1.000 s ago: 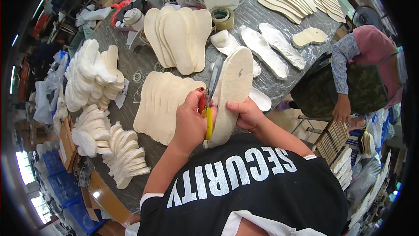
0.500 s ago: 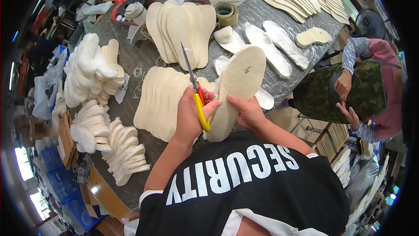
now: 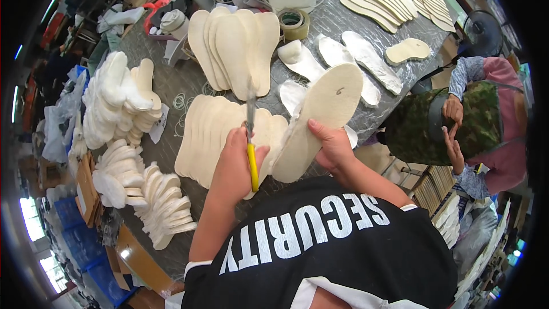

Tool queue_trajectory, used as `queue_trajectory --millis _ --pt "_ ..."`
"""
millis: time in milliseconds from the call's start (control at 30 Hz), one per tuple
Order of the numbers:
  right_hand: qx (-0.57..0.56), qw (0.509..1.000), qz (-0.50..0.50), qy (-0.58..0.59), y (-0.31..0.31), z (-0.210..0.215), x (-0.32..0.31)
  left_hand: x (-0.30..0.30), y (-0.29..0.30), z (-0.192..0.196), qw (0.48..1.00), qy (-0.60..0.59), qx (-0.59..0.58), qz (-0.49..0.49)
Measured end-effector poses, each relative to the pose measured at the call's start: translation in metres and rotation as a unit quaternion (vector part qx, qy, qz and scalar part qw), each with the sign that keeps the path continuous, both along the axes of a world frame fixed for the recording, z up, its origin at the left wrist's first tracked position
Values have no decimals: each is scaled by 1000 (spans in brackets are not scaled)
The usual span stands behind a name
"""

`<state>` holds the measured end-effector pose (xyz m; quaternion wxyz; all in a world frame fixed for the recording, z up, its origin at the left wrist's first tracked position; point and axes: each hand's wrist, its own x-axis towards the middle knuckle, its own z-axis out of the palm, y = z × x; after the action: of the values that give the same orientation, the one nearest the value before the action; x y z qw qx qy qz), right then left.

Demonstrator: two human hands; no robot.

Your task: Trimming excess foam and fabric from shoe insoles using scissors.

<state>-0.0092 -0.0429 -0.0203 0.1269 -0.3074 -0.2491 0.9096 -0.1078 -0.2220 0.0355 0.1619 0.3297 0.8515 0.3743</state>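
Insole [image 3: 325, 116] and scissors [image 3: 253, 160] have drawn apart since the earlier frame: the insole sits further right, and the left hand [image 3: 235, 157] no longer touches its edge. Left fingers are curled around the scissors' handle, the blades pointing away from the body — too blurred to tell whether they are spread. The right hand [image 3: 334, 146] grasps the insole's right side, thumb on top, other fingers mostly hidden beneath, holding it up just beside the stack [image 3: 209, 137]. A firm pinch there, well back from the fluffy left edge, should steady the piece — and the thumb is best kept clear of the blades whenever they come near.
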Motion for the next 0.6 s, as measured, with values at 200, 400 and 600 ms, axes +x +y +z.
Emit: queue_trajectory --millis 200,400,600 --pt "3 1000 -22 4 2 10 0 23 -5 6 981 57 -166 -87" --pt "22 999 -26 27 -2 17 0 26 -1 12 971 61 -204 -108" --pt "40 996 -76 38 -2 19 -1 28 -3 15 964 106 -220 -104"
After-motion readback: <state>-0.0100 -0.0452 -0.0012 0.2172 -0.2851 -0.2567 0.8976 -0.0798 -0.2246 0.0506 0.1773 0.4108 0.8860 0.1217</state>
